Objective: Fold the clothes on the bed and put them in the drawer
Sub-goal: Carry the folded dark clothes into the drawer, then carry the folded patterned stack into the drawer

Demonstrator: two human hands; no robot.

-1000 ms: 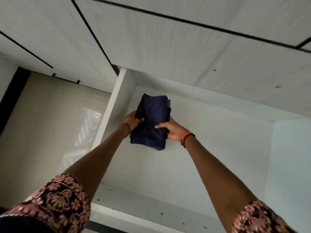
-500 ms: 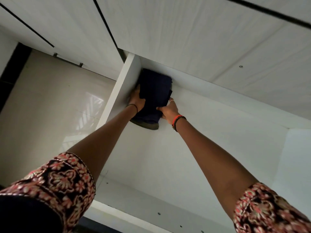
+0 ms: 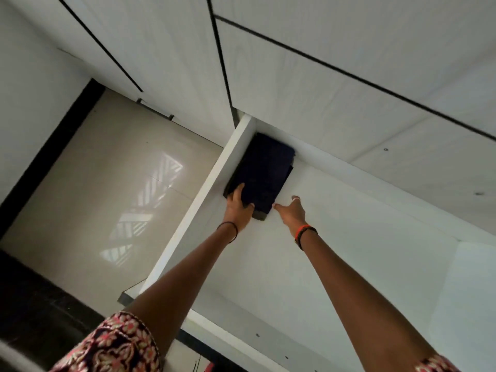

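Placing looked nearly finished | folded dark garment [image 3: 264, 173] lay in the far-left corner of the drawer [image 3: 214, 183], against its left wall | left hand [image 3: 237, 208] pressed flat fingers on its near edge | right hand [image 3: 291, 214] was spread just beside it, grasping nothing | any remaining clothes were not visible.

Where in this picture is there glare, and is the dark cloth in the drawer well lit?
Head view: bright striped reflections glare on the glossy beige floor tiles. Also in the head view, the folded navy cloth in the white drawer is very dark, and its folds are barely visible.
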